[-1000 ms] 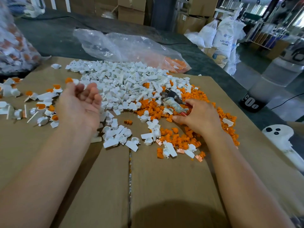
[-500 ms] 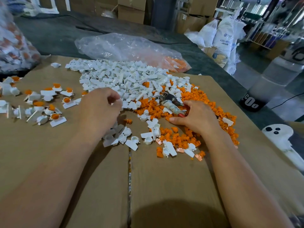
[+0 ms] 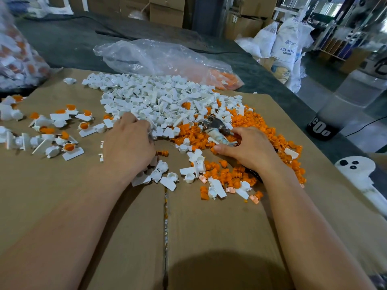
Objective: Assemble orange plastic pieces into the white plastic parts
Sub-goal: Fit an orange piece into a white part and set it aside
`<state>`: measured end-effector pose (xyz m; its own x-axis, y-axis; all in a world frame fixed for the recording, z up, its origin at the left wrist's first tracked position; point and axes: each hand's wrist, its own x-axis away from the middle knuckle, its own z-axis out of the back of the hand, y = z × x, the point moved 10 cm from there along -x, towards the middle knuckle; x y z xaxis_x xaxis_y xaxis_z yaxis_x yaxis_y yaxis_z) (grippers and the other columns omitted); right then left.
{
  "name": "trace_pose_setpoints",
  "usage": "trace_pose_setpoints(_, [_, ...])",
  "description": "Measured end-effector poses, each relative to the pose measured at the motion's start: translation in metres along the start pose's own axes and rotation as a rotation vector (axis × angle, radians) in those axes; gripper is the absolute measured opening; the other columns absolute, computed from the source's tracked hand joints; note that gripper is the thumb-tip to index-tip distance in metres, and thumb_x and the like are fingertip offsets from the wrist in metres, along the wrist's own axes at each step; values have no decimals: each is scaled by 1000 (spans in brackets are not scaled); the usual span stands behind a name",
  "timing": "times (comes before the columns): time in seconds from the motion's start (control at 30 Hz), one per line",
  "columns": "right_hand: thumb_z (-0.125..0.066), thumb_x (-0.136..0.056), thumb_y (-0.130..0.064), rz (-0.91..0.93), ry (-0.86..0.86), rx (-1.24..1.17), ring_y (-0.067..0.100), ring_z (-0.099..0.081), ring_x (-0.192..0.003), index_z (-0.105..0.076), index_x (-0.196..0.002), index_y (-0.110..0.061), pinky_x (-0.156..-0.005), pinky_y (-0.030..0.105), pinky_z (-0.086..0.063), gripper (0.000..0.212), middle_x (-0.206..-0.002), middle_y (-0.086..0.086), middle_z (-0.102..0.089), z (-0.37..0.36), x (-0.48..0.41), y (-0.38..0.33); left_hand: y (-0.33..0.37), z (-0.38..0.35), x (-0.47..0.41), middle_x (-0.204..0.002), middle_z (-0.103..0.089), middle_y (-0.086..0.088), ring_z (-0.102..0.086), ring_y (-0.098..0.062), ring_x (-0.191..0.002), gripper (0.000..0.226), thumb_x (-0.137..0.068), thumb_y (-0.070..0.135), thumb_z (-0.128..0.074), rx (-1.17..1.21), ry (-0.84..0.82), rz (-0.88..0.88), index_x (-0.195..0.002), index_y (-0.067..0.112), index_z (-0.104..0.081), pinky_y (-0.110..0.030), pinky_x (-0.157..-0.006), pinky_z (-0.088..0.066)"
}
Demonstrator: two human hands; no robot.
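Fingers (image 3: pixel 143 124) of left hand (image 3: pixel 129 143) curled into white parts (image 3: pixel 159 101); grasp hidden.

Matt brown cardboard (image 3: pixel 209 237); glossy white plastic parts (image 3: pixel 155 97)

Left hand (image 3: pixel 127 143) fingertips (in white parts (image 3: pixel 159 99)) unseen

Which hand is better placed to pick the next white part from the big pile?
The left hand: its fingers reach into the edge of the white pile. The right hand lies among the orange pieces, farther from the white parts.
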<state>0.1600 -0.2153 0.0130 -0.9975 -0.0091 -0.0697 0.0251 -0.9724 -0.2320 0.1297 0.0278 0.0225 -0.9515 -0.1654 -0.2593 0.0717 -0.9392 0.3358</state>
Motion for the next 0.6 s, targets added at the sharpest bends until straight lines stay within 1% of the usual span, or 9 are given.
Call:
trace_pose_setpoints(0.13, [-57, -73, -65, 12, 7, -16, 26, -38, -124, -45, -132, -15, -97, 38, -33, 78, -134, 9, -44, 2, 1, -1, -1, -1, 0, -111, -46, -11, -48, -29, -103, 17, -91, 13, -51, 37, -20, 9, -104, 13, -62, -32, -69, -32])
trace_pose_setpoints(0.23, [-59, -79, -56, 65, 167, -158, 19, -41, -122, -51, -128, -17, -92, 28, -33, 64, -132, 5, -47, 24, 8, -10, -4, -4, -2, -100, -42, -5, -44, -22, -91, 13, -91, 14, -52, 76, -22, 13, -100, 13, -61, -31, -66, -30])
trace_pose_setpoints(0.27, [-60, -80, -51, 94, 236, -226, 14, -45, -116, -55, -124, -18, -87, 22, -32, 55, -127, 2, -51, 34, 12, -13, -5, -4, -3, -97, -41, -3, -42, -20, -88, 12, -92, 15, -54, 88, -21, 13, -100, 13, -62, -31, -66, -29])
trace_pose_setpoints(0.33, [-62, -82, -43, 149, 275, -333, -2, -54, -90, -65, -108, -23, -71, 5, -34, 32, -106, -8, -61, 47, 19, -19, -7, -5, -4, -94, -40, -2, -41, -19, -87, 13, -92, 19, -55, 88, -23, 11, -101, 12, -62, -31, -66, -29])
trace_pose_setpoints(0.37, [-63, -82, -39, 170, 233, -377, -6, -55, -77, -67, -97, -26, -63, 2, -37, 20, -93, -13, -63, 48, 21, -21, -7, -6, -4, -94, -41, -2, -43, -20, -89, 14, -93, 21, -54, 80, -25, 7, -101, 12, -62, -31, -67, -30])
trace_pose_setpoints(0.4, [-65, -82, -37, 187, 162, -404, -9, -56, -69, -68, -88, -29, -59, 0, -37, 11, -81, -17, -63, 45, 23, -24, -6, -6, -4, -95, -42, -2, -46, -22, -92, 15, -93, 22, -54, 79, -25, 2, -101, 13, -62, -31, -67, -30])
trace_pose_setpoints(0.47, [-66, -81, -35, 208, 18, -390, -11, -57, -62, -68, -80, -29, -57, 1, -38, 6, -66, -17, -63, 36, 27, -29, -3, -4, -5, -96, -46, -3, -47, -23, -92, 14, -93, 24, -55, 114, -7, -10, -100, 14, -62, -31, -68, -31])
trace_pose_setpoints(0.53, [-66, -81, -36, 203, -89, -337, -6, -59, -57, -69, -81, -29, -54, 9, -42, 8, -60, -9, -66, 27, 29, -30, 2, 3, -4, -95, -46, 0, -44, -18, -86, 13, -92, 25, -55, 188, 37, -33, -99, 16, -60, -31, -68, -32])
trace_pose_setpoints(0.6, [-65, -81, -37, 212, -163, -245, -6, -57, -52, -69, -84, -28, -53, 17, -44, 10, -61, -7, -66, 19, 31, -33, 6, 11, -2, -95, -49, 2, -45, -17, -86, 12, -92, 25, -55, 290, 89, -69, -100, 17, -59, -30, -70, -33])
